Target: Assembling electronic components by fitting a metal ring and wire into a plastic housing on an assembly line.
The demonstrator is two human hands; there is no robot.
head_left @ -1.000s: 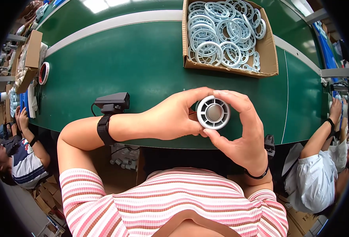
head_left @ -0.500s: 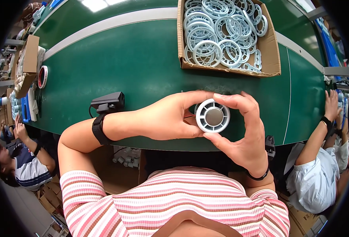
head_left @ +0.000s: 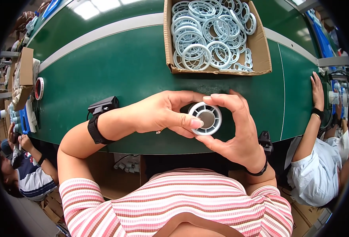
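A round white plastic part [head_left: 210, 120] with a spoked rim and a grey disc at its centre is held between both hands above the green table. My left hand [head_left: 164, 112] is closed on its left side, with the thumb lying across the face onto the grey disc. From the right, my right hand [head_left: 239, 132] pinches the rim, fingers at the top and thumb at the bottom. The underside of the part and some left fingers are hidden.
Beyond my hands, a cardboard box [head_left: 266, 49] holds many pale blue-white rings [head_left: 219, 54]. A tape roll [head_left: 39, 88] stands at the left by another carton [head_left: 26, 67]. Small white pieces [head_left: 131, 166] lie in a carton below the table edge. People sit at both sides.
My left thumb has shifted from the part's lower left edge onto its face. My right hand keeps its grip on the rim. The whole view has shifted slightly.
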